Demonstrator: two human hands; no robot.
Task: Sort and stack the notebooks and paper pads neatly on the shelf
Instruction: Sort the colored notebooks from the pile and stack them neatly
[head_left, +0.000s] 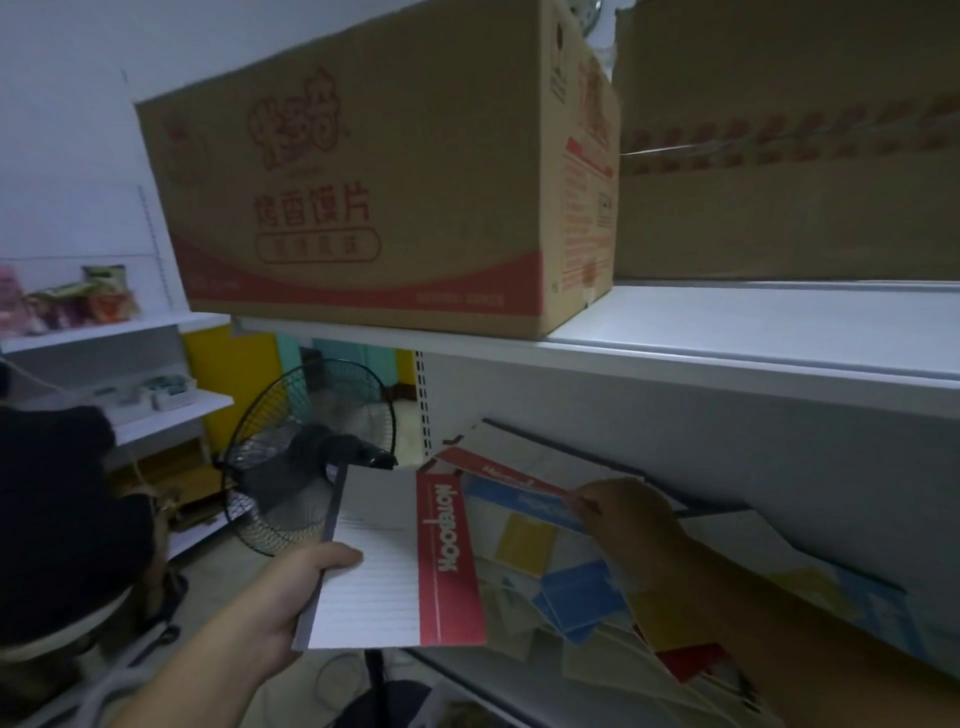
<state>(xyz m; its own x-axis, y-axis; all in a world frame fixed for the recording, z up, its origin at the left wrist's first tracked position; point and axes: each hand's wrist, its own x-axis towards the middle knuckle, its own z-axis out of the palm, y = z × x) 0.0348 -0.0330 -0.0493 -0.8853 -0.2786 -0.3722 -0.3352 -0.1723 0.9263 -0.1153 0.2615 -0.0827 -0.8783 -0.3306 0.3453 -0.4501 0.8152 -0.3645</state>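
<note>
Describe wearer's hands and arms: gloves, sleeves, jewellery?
The left hand and right hand are bare: no gloves, rings or watch visible. The left forearm and right forearm are uncovered to the frame edge, no cuffs in view. The right side is in shadow, so small items could be missed.

The right hand is covering part of the scattered blue-and-yellow patterned paper pads; whether it is pinching one is not resolving. The left hand is keeping its fingers hidden beneath the grey-and-red lined notebook. The plain brown cardboard box is running off the top and right edges. The colourful packets on the far white shelf are showing blurred, possibly snacks.
</note>
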